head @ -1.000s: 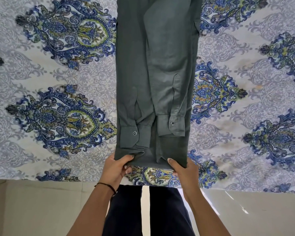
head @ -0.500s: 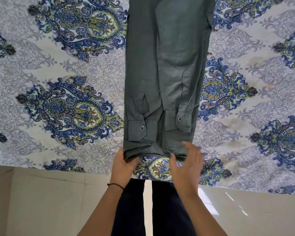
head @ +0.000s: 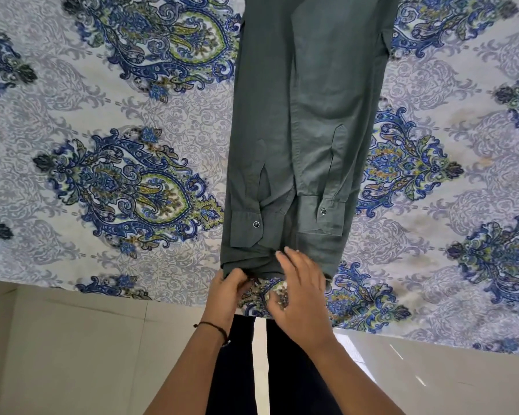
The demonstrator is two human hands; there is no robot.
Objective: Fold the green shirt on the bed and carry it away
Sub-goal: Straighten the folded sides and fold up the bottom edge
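The green shirt (head: pixel 306 121) lies flat on the bed as a long narrow strip, both sleeves folded over it, their buttoned cuffs near the close end. My left hand (head: pixel 229 290) pinches the shirt's near left corner at the hem. Over the middle of the hem, my right hand (head: pixel 300 295) is spread flat with fingers apart, its fingertips on the cloth and nothing gripped.
The bedsheet (head: pixel 117 181), white with blue and green paisley motifs, covers the bed and ends at the near edge (head: pixel 102 295). Pale floor tiles (head: pixel 72 354) lie below it. Dark trouser legs (head: pixel 282 369) stand against the bed between my arms.
My right hand let go of the hem's right corner, opened, and slid left toward the middle. My left hand kept its pinch. The view shifted slightly.
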